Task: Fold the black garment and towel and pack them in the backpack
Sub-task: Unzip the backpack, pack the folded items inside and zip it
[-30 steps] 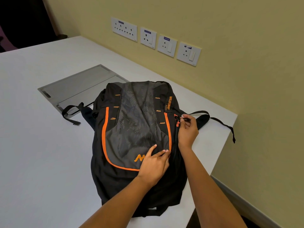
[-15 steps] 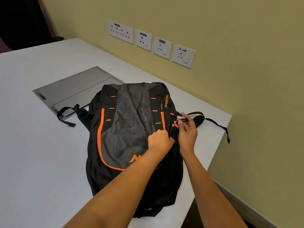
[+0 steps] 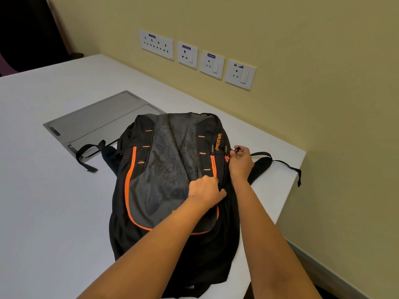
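Right grip (image 3: 240,162) pinches the small zip pull (image 3: 236,150) of the black, orange-trimmed fabric backpack (image 3: 164,169), left grip (image 3: 205,189) clutches its cloth; no garment or towel shows, so likely only zipping remains.

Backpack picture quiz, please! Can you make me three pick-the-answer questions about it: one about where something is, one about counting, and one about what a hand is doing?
1. Where does the black and grey fabric backpack lie?
A. on the white table
B. on the floor
C. on a chair

2. How many white socket plates are on the yellow wall?
A. two
B. four
C. six

3. What is the right hand doing?
A. lying flat on the table
B. pinching a small zip pull
C. waving in the air

Answers:
1 A, the white tabletop shows beside the backpack.
2 B, four plates sit in a row.
3 B, the hand is closed on the pull at the backpack's side.
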Available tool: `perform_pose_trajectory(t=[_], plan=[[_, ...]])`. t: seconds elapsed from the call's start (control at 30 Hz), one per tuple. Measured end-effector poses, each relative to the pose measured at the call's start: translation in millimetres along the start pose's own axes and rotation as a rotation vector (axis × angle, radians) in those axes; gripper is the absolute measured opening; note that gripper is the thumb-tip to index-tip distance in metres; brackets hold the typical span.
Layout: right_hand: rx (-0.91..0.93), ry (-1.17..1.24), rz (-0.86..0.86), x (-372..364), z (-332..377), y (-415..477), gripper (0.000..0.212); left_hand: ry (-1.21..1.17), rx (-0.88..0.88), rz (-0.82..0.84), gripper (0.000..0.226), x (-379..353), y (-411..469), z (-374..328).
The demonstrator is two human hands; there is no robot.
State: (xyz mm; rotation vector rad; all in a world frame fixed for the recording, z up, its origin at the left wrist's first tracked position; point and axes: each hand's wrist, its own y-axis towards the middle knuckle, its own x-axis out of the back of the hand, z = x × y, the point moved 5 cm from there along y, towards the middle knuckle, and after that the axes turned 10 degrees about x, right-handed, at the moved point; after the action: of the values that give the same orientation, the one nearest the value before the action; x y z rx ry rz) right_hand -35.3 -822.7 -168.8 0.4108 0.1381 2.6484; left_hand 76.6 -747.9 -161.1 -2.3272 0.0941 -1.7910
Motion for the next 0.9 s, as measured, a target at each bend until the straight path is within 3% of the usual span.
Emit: perform_pose_trajectory(t=[0.1, 0.17, 0.27, 0.43, 0.53, 0.63, 0.77, 0.9], plan=[[0.109, -0.224, 0.111, -2.7, 3.8, -2.3, 0.05, -0.068, -0.075, -0.137, 0.037, 11.3, -2.7, 6.9], [0.192, -0.412, 0.181, -6.1, 5.6, -12.7, 0.063, -0.151, -0.161, -0.376, 0.036, 24.4, -4.7, 16.9], [0.36, -0.621, 0.261, -14.0, 9.6, -37.8, 0.064, -0.192, -0.243, -0.594, 0.037, 35.6, -2.6, 39.1], [0.458, -0.792, 0.467, -33.5, 1.6, -72.0, 0.059, -0.021, -0.024, -0.331, 0.077, 20.8, 12.8, 87.7], [0.385, -0.847, 0.501, -31.0, -9.4, -77.0, 0.059, 0.016, 0.064, -0.305, 0.072, 12.8, 12.4, 108.3], [0.269, -0.853, 0.518, -26.0, -17.2, -78.7, 0.061, -0.075, 0.276, -0.327, 0.058, 12.2, 7.8, 139.8], [0.087, -0.835, 0.528, -23.2, -23.5, -82.1, 0.066, -0.153, 0.493, -0.311, 0.064, 13.4, -1.6, 164.6], [0.035, -0.817, 0.498, -15.6, -24.6, -84.8, 0.064, -0.311, 0.724, -0.17, 0.079, 8.5, -8.3, 186.7]])
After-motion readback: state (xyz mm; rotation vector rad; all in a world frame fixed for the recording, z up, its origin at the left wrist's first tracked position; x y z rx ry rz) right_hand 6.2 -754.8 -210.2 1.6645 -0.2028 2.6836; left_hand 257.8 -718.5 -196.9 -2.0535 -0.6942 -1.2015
